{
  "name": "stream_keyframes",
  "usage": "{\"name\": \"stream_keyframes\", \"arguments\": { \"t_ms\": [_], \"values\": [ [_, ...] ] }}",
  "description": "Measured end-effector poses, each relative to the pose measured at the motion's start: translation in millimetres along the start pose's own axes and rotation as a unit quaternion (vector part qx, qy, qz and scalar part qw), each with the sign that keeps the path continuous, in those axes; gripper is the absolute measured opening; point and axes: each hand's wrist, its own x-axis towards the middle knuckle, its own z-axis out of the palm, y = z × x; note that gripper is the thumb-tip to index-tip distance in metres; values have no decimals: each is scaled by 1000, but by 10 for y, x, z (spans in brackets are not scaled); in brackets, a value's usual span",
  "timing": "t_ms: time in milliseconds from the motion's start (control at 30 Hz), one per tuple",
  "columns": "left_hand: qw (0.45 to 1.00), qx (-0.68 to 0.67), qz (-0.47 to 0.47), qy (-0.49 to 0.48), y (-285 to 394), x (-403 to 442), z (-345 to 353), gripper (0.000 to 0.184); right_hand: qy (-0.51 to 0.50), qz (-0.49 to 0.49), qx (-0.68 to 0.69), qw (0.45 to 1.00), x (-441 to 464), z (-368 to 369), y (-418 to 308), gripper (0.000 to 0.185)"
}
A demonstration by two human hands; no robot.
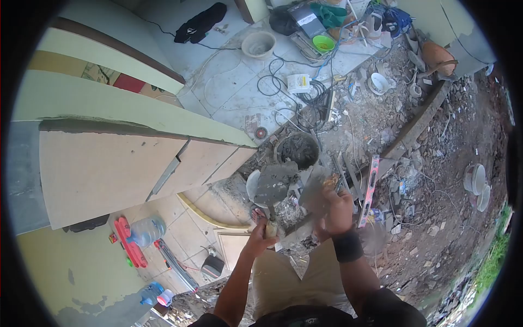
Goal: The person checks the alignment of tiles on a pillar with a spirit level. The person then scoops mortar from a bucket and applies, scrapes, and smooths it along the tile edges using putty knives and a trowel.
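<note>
My left hand (260, 238) is closed around a short pale handle (271, 231). Just beyond it is a flat grey piece coated with wet mortar (275, 182); whether the handle joins it I cannot tell. My right hand (339, 210), with a black band at the wrist, is closed on what looks like a trowel, its grey blade (313, 192) smeared by motion. Ahead of both hands stands a bucket of dark mortar (297, 150). A pale round container (254, 188) is partly hidden behind the mortar-coated piece.
A tiled wall (120, 169) with a dark gap rises at left. A pink spirit level (370, 191) leans at right near a long beam (417, 124). Rubble covers the ground. Cables (313, 95), a basin (259, 45) and water bottles (147, 231) lie around.
</note>
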Motion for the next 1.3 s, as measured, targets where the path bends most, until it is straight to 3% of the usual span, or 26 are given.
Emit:
{"name": "stream_keyframes", "arguments": {
  "t_ms": [33, 67, 167, 200, 367, 467, 600, 700, 800, 833, 900, 933, 967, 1033, 1100, 1167, 1300],
  "values": [
    [1000, -4, 4, 19, 144, -111, 76, 56, -15, -12, -19, 1000, -137, 225, -168, 21],
    [992, 83, 83, 51, 138, -187, 73, 50, -26, 9, -6, 1000, -322, 447, -378, 20],
    [977, 148, 97, 120, 758, -562, 268, 50, -72, 46, -18, 996, -649, 738, -657, 19],
    [932, 269, 178, 165, 845, -626, 246, 47, -87, 67, -19, 994, -746, 809, -734, 21],
    [906, 318, 175, 219, 1478, -946, 176, 42, -133, 47, 26, 990, -992, 1074, -825, 19],
    [808, 441, 292, 259, 1737, -1017, 153, 49, -128, 34, 74, 989, -1012, 1140, -729, 17],
    [786, 463, 298, 281, 1839, -1048, 59, 50, -162, 32, 111, 980, -1121, 1322, -728, 15],
    [809, 427, 283, 287, 1926, -1113, 53, 51, -160, 12, 167, 973, -1308, 1603, -821, 13],
    [935, 219, 211, 181, 1896, -1205, -5, 51, -163, -91, 115, 976, -1343, 1821, -870, 16],
    [934, 217, 217, 184, 1785, -1179, -70, 51, -169, -93, 112, 975, -1372, 1910, -921, 16],
    [985, -32, 160, 63, 1609, -1200, -199, 57, -190, -120, 88, 970, -1495, 2147, -1009, 19],
    [992, -57, 101, 43, 1669, -1318, -220, 56, -200, -97, 95, 970, -1572, 2267, -1030, 22],
    [991, -56, 112, 50, 1681, -1406, -248, 56, -213, -97, 94, 968, -1590, 2397, -992, 22],
    [978, -194, 80, 1, 1645, -1540, -309, 56, -251, -190, 65, 947, -1658, 2662, -956, 26],
    [976, -204, 76, -7, 1596, -1675, -408, 54, -258, -211, 56, 941, -1758, 3001, -984, 23],
    [946, -316, 40, -51, 1536, -1786, -534, 53, -241, -364, -65, 897, -1786, 3362, -1030, 21],
    [940, -328, 41, -79, 1433, -1912, -774, 51, -148, -482, -234, 831, -1812, 3979, -1047, 22]
  ]
}}
